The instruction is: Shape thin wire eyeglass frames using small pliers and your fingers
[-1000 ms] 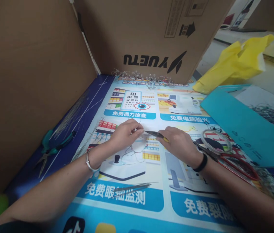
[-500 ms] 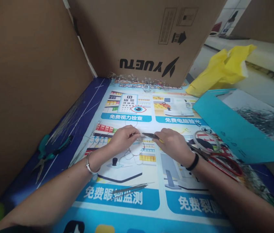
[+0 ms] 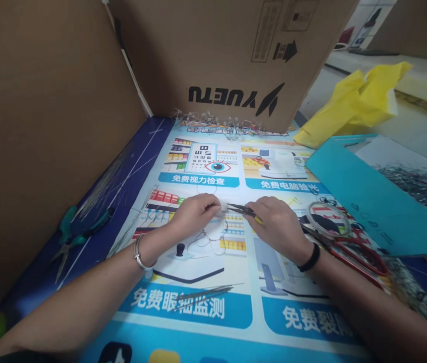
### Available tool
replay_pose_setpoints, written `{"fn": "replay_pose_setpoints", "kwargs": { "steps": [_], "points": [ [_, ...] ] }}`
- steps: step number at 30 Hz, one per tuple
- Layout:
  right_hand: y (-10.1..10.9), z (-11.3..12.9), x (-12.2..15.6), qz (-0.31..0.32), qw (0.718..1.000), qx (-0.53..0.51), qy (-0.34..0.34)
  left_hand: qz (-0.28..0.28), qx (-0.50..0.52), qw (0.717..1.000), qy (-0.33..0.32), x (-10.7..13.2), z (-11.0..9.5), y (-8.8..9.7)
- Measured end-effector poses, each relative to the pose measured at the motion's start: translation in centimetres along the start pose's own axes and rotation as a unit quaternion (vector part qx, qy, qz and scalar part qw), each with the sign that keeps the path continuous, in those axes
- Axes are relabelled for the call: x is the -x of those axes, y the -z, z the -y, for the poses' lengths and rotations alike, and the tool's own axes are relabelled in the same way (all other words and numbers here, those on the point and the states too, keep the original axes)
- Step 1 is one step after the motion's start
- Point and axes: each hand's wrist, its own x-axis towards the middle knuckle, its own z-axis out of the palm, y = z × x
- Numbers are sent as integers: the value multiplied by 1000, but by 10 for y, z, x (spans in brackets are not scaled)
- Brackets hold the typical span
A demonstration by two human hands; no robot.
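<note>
A thin wire piece (image 3: 226,228), curved into fine loops, sits over the middle of the printed sheet (image 3: 257,312). The left hand (image 3: 198,214) pinches its upper end between thumb and fingertips, which partly hide it. The right hand (image 3: 277,224) has its grip wrapped around dark-nosed pliers (image 3: 241,207) with a touch of yellow on the handle; their slim, tapered jaws stand slightly parted, pointing at the left fingertips. Whether they touch the wire, I cannot tell.

Nearer the body, straight grey rods (image 3: 206,292) lie in a loose bundle. Right of the right hand are a clear round ring (image 3: 328,219), perhaps a shallow dish, and red-handled scissors (image 3: 361,254). Beyond them, a smooth turquoise box (image 3: 365,212), lined with white, holds a springy, tangled heap of dark and silvery wire bits (image 3: 418,184). Behind it lies a crumpled yellow sheet (image 3: 353,108).

On the left, teal-handled pliers (image 3: 67,239) rest spread on the surface (image 3: 151,138), which is covered in dark blue, near long, pale wires (image 3: 102,189). Matte brown cardboard (image 3: 221,55) stands at the back, tangled wire pieces (image 3: 232,126) along its foot.
</note>
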Motion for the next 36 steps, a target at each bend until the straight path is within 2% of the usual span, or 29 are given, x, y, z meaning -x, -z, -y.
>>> {"fn": "replay_pose_setpoints", "kwargs": {
  "steps": [3, 8, 16, 20, 24, 36],
  "points": [
    [0, 2, 2, -37, 999, 8, 27, 8, -3, 1000, 6, 0, -1, 1],
    [0, 9, 3, -7, 995, 54, 80, 16, -2, 1000, 21, 0, -3, 1],
    [2, 16, -2, 23, 993, 83, 81, 2, -1, 1000, -20, -1, -5, 2],
    [2, 17, -2, 34, 993, 83, 75, -35, -50, 995, -78, 0, -6, 3],
    [4, 17, -2, 44, 993, 81, 67, -53, -104, 989, -93, 1, -7, 3],
    [5, 21, -3, 29, 991, 105, 75, 3, -129, 990, -64, -1, -8, 5]
  ]
}}
